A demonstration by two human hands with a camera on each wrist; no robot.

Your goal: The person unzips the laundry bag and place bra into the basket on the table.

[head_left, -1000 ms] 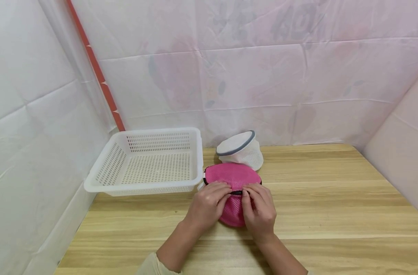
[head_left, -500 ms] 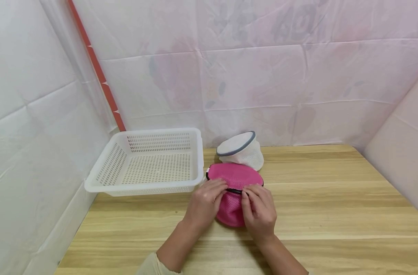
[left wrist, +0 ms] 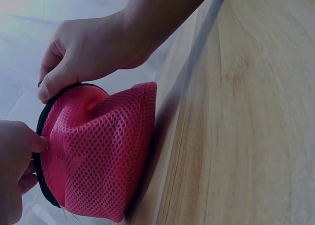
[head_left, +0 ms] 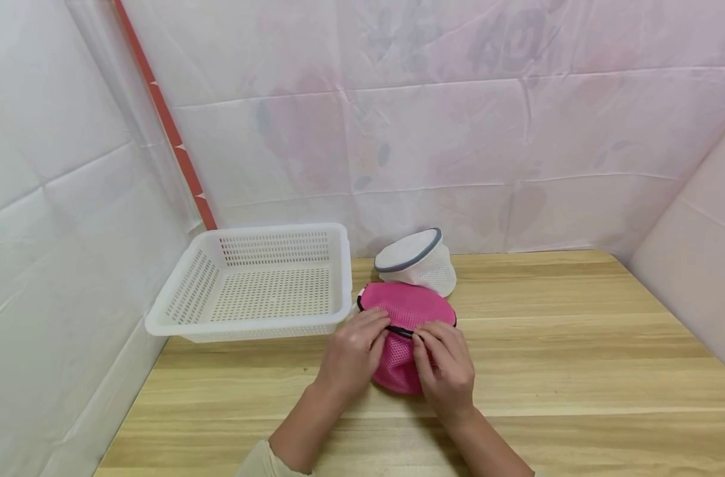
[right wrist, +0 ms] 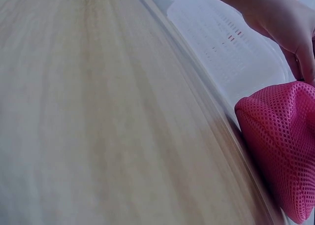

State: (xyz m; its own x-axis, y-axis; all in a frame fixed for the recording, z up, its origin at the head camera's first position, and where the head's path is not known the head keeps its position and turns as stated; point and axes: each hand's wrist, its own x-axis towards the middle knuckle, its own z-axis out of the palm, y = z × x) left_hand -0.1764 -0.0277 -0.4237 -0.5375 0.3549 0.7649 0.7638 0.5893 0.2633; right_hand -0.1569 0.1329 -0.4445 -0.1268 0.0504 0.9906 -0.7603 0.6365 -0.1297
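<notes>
A pink mesh bag (head_left: 401, 354) with a black-edged rim stands on the table, its round pink top tilted back. My left hand (head_left: 349, 354) pinches the black rim on the left side, and my right hand (head_left: 448, 371) pinches it a short way to the right. In the left wrist view the bag (left wrist: 101, 156) bulges below the rim, between my left hand (left wrist: 17, 168) and my right hand (left wrist: 93, 50). The right wrist view shows the bag's side (right wrist: 280, 141) with my left hand (right wrist: 288, 28) above it; my right hand is out of that view.
A white perforated basket (head_left: 249, 326) stands to the left of the bag. Just behind the bag, a white mesh bag (head_left: 425, 268) with a grey rim leans at a tilt. Pale sheeting (head_left: 434, 146) rises behind and beside the wooden table (head_left: 553, 371).
Both hands have shifted slightly left along the black rim, fingers still on it. The pink bag's top has moved a little to the right since one second ago. The basket and white bag stay put.
</notes>
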